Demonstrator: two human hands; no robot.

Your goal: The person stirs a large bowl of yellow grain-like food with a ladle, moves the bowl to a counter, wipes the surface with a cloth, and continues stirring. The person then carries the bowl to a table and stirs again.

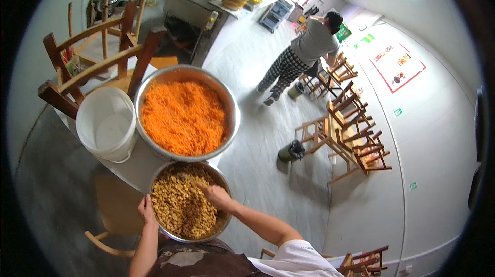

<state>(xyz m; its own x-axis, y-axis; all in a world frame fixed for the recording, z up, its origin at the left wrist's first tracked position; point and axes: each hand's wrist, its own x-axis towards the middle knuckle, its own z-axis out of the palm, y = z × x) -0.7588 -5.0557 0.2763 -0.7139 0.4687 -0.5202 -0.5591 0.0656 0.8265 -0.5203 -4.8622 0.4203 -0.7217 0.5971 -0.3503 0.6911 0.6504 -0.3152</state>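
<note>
A steel bowl [229,184] holds a brown-yellow chopped food mix [181,203] with darker ground bits near its middle. My left hand [146,210] grips the left rim of this bowl. My right hand [217,196] is closed over the right part of the mix, around what seems to be the handle of a utensil whose far end lies in the food. Just beyond, a larger steel basin [234,122] is filled with shredded carrot [183,118]. An empty white plastic bucket [106,120] stands left of the basin.
Wooden chairs [96,56] rest upturned behind the bucket on the white table [135,170]. A wooden chair [118,207] is at lower left. Another person [315,41] stands across the room. Bins [292,151] and stacked chairs [355,134] line the right side.
</note>
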